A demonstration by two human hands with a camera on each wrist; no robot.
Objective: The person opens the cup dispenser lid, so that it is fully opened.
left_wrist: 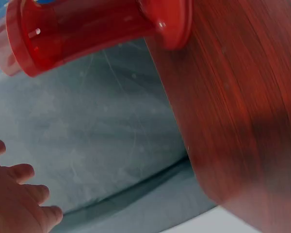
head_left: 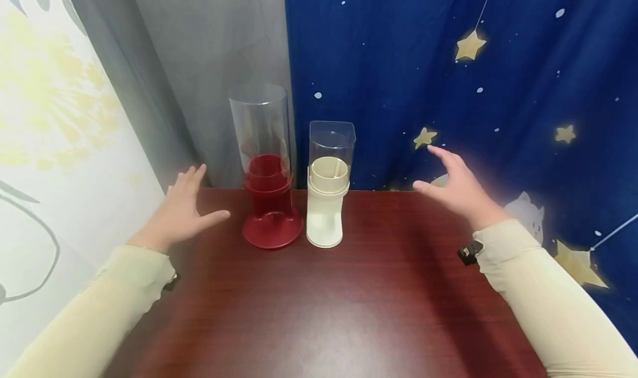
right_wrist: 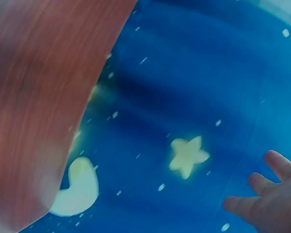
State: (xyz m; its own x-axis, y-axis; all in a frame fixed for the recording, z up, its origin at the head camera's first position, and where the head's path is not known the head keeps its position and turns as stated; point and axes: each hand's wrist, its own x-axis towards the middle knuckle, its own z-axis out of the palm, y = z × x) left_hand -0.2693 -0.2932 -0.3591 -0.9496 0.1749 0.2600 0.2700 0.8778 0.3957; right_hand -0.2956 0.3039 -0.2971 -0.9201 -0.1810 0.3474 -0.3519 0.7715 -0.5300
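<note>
Two dispensers with clear upper tubes stand upright side by side near the table's back edge. The taller one has a dark red base (head_left: 272,231) and a round clear tube (head_left: 259,118). To its right is a shorter cream dispenser (head_left: 325,217) with a squarish clear top. My left hand (head_left: 181,209) hovers left of the red dispenser, thumb stretched toward it, touching nothing. Far to the right of the cream one, my right hand (head_left: 458,187) is raised with fingers spread and holds nothing. In the left wrist view the red dispenser (left_wrist: 97,31) appears sideways.
The dark reddish wooden table (head_left: 319,300) reaches back to a grey curtain (head_left: 214,46) and a blue curtain (head_left: 379,62) with stars. A white patterned surface (head_left: 60,145) rises on the left. Small black devices (head_left: 468,253) are worn at both wrists.
</note>
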